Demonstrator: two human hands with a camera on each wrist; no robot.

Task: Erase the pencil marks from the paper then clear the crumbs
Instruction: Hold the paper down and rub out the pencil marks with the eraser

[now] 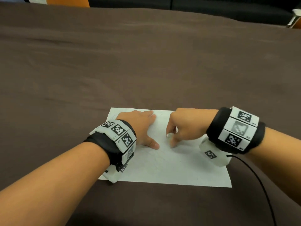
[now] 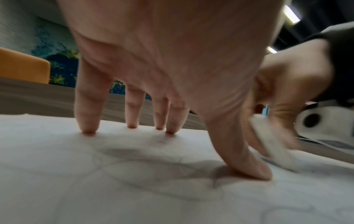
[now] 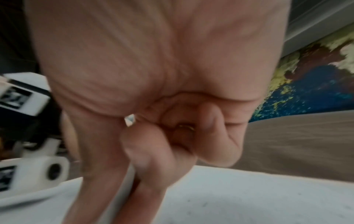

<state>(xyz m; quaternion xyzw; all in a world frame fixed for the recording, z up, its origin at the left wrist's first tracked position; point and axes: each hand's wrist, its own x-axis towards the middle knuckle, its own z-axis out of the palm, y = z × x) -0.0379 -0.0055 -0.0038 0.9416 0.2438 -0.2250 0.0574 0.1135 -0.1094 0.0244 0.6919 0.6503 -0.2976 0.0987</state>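
A white sheet of paper (image 1: 171, 165) lies on the brown tablecloth near the front edge. Faint pencil lines (image 2: 134, 174) cross it under my left palm. My left hand (image 1: 141, 128) lies flat on the sheet's left part, fingers straight and spread, fingertips (image 2: 89, 130) and thumb pressing down. Just to its right, my right hand (image 1: 177, 128) pinches a small white eraser (image 1: 169, 136) between thumb and fingers, its lower end on the paper. The eraser (image 2: 272, 144) looks blurred in the left wrist view. A few dark crumbs (image 3: 205, 204) dot the paper in the right wrist view.
The brown tablecloth (image 1: 146, 62) stretches far ahead and to both sides. A black cable (image 1: 259, 176) runs from my right wrist band toward the front right. An orange chair back (image 1: 68, 1) and a dark sofa (image 1: 228, 8) stand beyond the far table edge.
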